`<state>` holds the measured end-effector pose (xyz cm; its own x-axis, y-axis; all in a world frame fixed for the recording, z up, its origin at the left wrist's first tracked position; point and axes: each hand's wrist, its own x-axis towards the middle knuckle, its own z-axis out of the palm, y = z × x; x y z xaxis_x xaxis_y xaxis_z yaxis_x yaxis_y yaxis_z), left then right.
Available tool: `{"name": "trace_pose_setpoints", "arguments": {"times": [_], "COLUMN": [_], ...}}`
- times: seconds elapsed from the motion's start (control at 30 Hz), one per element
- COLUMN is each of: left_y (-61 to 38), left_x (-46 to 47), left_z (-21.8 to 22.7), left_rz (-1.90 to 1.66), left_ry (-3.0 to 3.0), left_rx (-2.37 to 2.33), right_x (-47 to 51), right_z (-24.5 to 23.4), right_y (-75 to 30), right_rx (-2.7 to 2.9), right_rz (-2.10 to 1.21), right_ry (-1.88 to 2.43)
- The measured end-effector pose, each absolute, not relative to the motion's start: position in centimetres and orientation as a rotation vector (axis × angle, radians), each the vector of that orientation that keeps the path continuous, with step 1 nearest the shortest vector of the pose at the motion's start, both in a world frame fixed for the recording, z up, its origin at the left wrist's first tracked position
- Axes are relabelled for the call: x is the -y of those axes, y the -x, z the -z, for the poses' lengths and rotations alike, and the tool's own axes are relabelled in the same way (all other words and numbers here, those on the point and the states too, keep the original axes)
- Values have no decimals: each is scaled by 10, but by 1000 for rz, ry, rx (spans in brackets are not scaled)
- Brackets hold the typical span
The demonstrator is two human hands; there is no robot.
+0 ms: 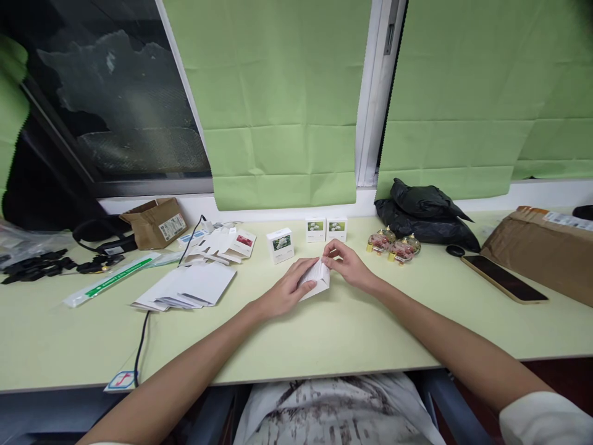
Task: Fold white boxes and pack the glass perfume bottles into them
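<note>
Near the middle of the table, a small white carton (pixel 319 285) is between my two hands. My left hand (pixel 288 287) wraps round its left side, with the thumb along the near face. At its upper right edge, my right hand (pixel 346 263) pinches the carton with thumb and fingertips. Just beyond stand a white box with a flower picture (pixel 280 245) and a pair of similar boxes, the left one (pixel 315 230) beside the right one (pixel 336 229). Flat white cartons (pixel 199 285) lie fanned out to the left.
Pink-and-gold ornaments (pixel 402 249) and black plastic bags (pixel 428 213) are at the back right. A phone (pixel 504 279) lies beside a large brown carton (pixel 542 250). Left are more cartons with a red picture (pixel 241 242), an open brown box (pixel 157 224) and a black cable (pixel 141 346).
</note>
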<state>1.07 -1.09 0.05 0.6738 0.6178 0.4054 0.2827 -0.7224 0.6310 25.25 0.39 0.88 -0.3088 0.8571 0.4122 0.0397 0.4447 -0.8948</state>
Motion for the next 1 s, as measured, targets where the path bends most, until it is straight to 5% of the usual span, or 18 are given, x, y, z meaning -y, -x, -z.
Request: {"name": "trace_pose_setpoints", "arguments": {"times": [1.0], "left_y": [-11], "left_x": [6], "left_z": [1], "left_rz": [-1082], "left_ry": [-1957], "left_rx": [-826], "right_x": [12], "right_z": [-4], "right_y": [-247], "right_rx": [2048], "right_rz": [-649], "right_ry": [800]}}
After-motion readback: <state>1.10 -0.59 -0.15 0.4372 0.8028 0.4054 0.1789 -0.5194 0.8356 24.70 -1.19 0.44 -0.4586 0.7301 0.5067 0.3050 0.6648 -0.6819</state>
